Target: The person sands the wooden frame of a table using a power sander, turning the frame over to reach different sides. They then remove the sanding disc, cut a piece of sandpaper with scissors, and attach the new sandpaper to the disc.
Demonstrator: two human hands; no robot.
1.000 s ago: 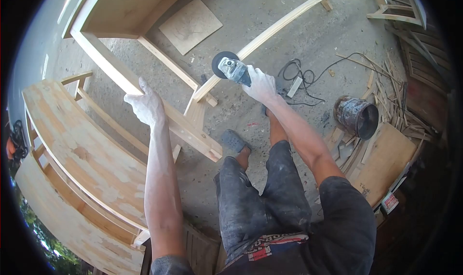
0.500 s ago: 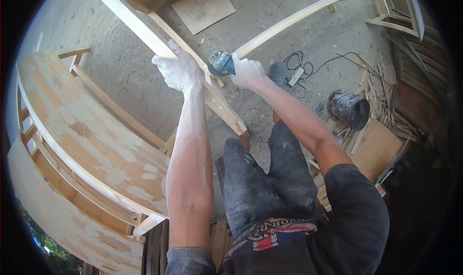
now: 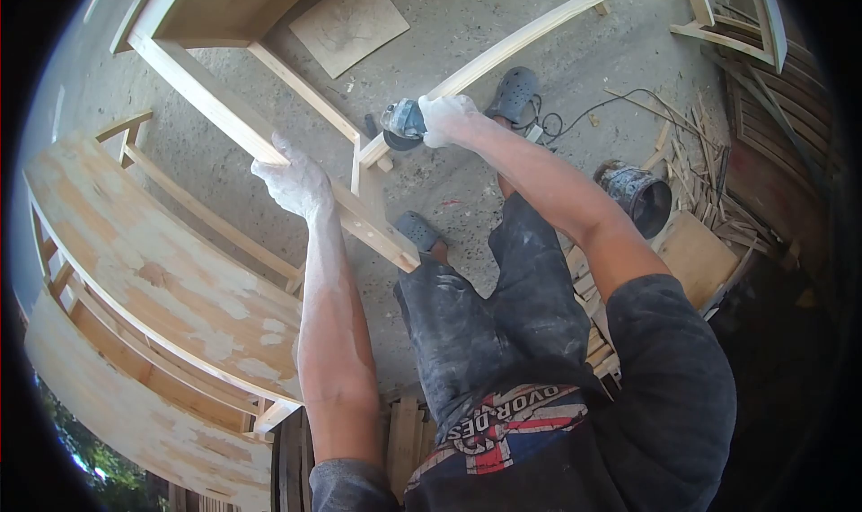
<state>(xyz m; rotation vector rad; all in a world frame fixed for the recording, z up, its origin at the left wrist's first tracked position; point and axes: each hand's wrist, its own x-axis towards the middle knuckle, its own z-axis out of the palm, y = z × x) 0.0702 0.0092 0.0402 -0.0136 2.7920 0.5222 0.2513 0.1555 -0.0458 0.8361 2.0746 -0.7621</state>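
Note:
My left hand [image 3: 294, 182], coated in pale dust, is wrapped around a long light wooden rail [image 3: 211, 104] of a furniture frame. The rail slants from the upper left down to a free end close to my knee. In my right hand [image 3: 449, 120] is an angle grinder [image 3: 404, 122], its dark disc facing down and toward the left. The grinder sits beside the joint where a curved wooden rail [image 3: 539, 32] meets the frame's short upright, a little right of the rail in my left hand.
Another wooden frame with a patched plywood panel [image 3: 171, 252] stands at left. A loose board [image 3: 350, 25] lies on the concrete floor. To the right are a stained bucket [image 3: 634, 195], scrap sticks [image 3: 709, 175] and a power cord [image 3: 584, 117]. My clogs [image 3: 514, 95] are on the floor.
My left hand and the held rail have shifted left and down in view. The grinder has moved slightly left. My feet show more, with both clogs now visible.

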